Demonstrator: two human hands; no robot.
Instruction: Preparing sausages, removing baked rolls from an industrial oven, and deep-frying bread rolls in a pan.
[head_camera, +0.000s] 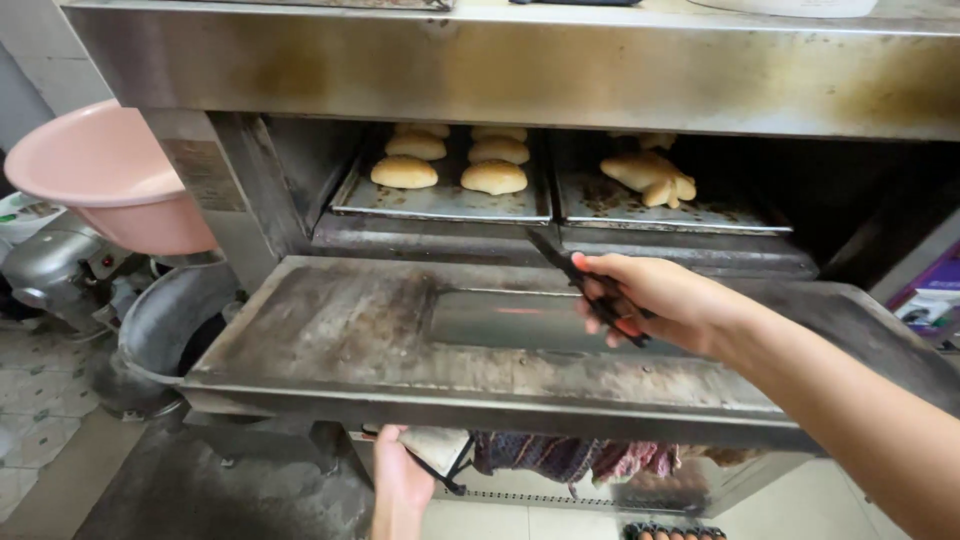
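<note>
1. Right hand (645, 298) grips black tongs (582, 282) over the open oven door (330, 335), tips just short of the tray edge (445, 205).
2. Left hand (402, 478) below the door's front edge, grasping a pale cloth (438, 447).
3. Buns (404, 172) deep inside; pink basin (105, 175) left.

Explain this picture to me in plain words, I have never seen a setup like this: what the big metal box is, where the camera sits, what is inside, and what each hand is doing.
The camera is worn on the person's head and looks down at their own two hands. The big metal box is an oven with its door folded down flat. Inside lie two baking trays: the left tray carries round golden buns, the right tray a few pale pastry pieces. The right hand grips dark tongs, pointing toward the trays. The left hand, below the door, holds a pale cloth. A pink plastic basin sits at left.
</note>
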